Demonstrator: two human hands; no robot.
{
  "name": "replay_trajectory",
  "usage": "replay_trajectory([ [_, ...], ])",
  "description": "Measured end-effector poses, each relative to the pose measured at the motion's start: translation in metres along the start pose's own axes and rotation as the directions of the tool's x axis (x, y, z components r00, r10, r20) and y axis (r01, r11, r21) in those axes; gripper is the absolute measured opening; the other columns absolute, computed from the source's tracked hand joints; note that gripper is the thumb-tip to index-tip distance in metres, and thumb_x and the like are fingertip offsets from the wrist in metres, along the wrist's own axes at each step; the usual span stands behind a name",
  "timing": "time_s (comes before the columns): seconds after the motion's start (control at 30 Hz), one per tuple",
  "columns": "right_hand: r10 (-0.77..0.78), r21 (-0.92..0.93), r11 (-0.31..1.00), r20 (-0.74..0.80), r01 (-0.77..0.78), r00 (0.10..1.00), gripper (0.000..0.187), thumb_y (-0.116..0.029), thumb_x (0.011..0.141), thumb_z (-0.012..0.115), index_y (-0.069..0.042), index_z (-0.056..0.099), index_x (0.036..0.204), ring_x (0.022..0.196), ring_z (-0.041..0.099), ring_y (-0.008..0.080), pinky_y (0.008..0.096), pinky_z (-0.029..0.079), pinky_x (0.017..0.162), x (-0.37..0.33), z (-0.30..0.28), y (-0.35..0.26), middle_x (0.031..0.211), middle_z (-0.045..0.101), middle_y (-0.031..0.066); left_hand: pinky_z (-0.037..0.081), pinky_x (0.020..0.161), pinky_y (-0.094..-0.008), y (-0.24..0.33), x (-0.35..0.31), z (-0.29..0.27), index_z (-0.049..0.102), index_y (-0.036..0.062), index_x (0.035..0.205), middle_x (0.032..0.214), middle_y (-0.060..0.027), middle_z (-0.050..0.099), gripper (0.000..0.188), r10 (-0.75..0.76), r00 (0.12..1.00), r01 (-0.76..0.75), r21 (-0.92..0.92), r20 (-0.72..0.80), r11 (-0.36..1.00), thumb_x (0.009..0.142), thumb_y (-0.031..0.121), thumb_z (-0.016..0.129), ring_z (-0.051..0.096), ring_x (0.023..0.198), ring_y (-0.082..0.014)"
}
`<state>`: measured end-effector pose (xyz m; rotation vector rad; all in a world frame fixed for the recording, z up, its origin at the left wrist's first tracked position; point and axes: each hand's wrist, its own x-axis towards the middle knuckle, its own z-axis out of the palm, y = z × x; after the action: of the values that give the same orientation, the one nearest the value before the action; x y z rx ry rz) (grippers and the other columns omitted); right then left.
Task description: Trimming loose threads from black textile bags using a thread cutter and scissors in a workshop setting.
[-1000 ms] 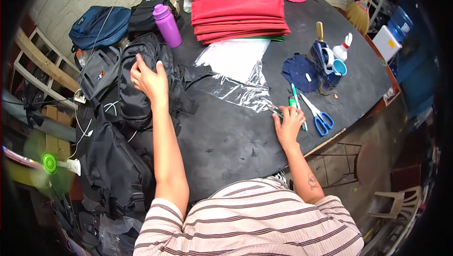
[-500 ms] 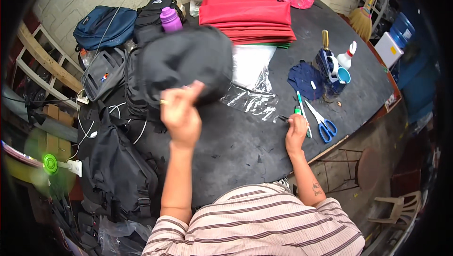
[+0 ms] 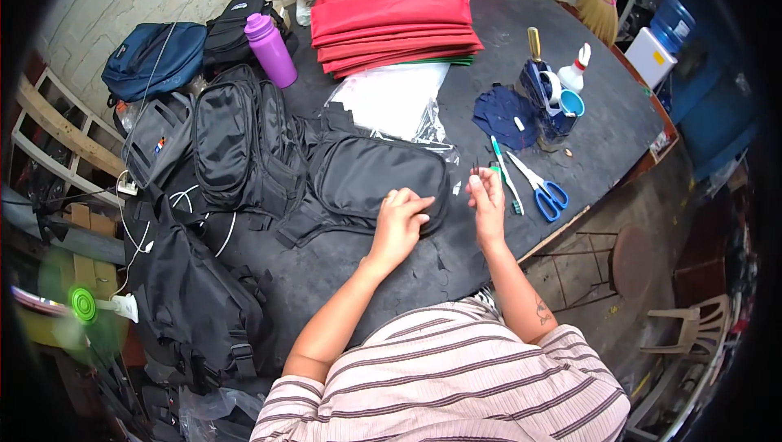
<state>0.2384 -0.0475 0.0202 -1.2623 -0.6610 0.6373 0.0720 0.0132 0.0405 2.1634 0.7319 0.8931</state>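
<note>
A black backpack (image 3: 371,171) lies on the table in front of me, its rounded panel facing up. My left hand (image 3: 399,224) rests on the near right part of that panel, with index finger and thumb apart. A small white tag (image 3: 456,188) shows at the bag's right edge. Just beyond this edge, my right hand (image 3: 487,207) is closed around a small tool with a thin dark two-pronged tip (image 3: 476,167); its exact kind is unclear. Beside the right hand lie a teal toothbrush (image 3: 507,175) and blue-handled scissors (image 3: 542,188).
More black bags (image 3: 224,140) crowd the left side, near a purple bottle (image 3: 273,55). Folded red fabric (image 3: 395,22) is stacked at the back, with clear plastic (image 3: 391,100) before it. A caddy (image 3: 546,87) and spray bottle (image 3: 574,71) stand right. A green fan (image 3: 84,305) whirls at the left.
The black backpack, lifted and blurred before, now lies flat on the table. My left hand has come down and right onto it. The right hand still holds the small tool, its tip now pointing up.
</note>
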Motion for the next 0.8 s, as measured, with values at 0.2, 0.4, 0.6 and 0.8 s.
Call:
replay_trajectory([
  [0.2,0.32,0.551,0.646,0.433,-0.528,0.843,0.027,-0.018,0.086,0.062,-0.006,0.051,0.109,0.051,0.037,0.0052,0.0225,0.032,0.05,0.006,0.011,-0.029,0.076,0.054,-0.0031,0.04,0.074,-0.0244,0.011,-0.007,-0.026,0.068,0.0007,0.1,0.081,-0.0036,0.056,0.027,-0.112,0.984,0.024,-0.522,-0.137,0.853,0.073,-0.001,0.065,0.05,0.08,-0.0144],
  [0.4,0.197,0.468,0.75,0.516,-0.467,0.834,0.044,-0.004,0.081,0.063,-0.013,0.044,0.12,0.052,0.035,0.0007,0.0171,0.031,0.05,0.001,0.038,-0.056,0.081,0.049,-0.0064,0.039,0.064,-0.0197,0.041,0.008,-0.047,0.063,-0.0004,0.1,0.078,0.0016,0.048,0.027,-0.167,0.952,0.016,-0.501,-0.258,0.865,0.075,0.006,0.071,0.046,0.069,-0.0062],
  [0.6,0.118,0.418,0.827,0.524,-0.376,0.843,0.045,-0.003,0.08,0.064,-0.01,0.044,0.12,0.053,0.036,0.0,0.015,0.028,0.048,-0.006,0.05,-0.073,0.092,0.055,-0.0032,0.039,0.049,-0.0174,0.05,0.016,-0.07,0.066,-0.0017,0.09,0.07,-0.0007,0.057,0.012,-0.423,0.879,0.16,-0.701,-0.218,0.695,0.087,0.01,0.062,0.05,0.054,-0.0043],
  [0.8,0.12,0.433,0.812,0.533,-0.392,0.837,0.045,-0.005,0.079,0.064,-0.011,0.045,0.119,0.054,0.034,0.0003,0.0153,0.027,0.048,-0.005,0.05,-0.072,0.088,0.052,-0.0053,0.042,0.062,-0.0189,0.051,0.027,-0.077,0.06,0.0,0.104,0.081,-0.0002,0.055,0.017,-0.302,0.879,0.035,-0.582,-0.369,0.813,0.09,0.01,0.06,0.05,0.07,-0.0046],
])
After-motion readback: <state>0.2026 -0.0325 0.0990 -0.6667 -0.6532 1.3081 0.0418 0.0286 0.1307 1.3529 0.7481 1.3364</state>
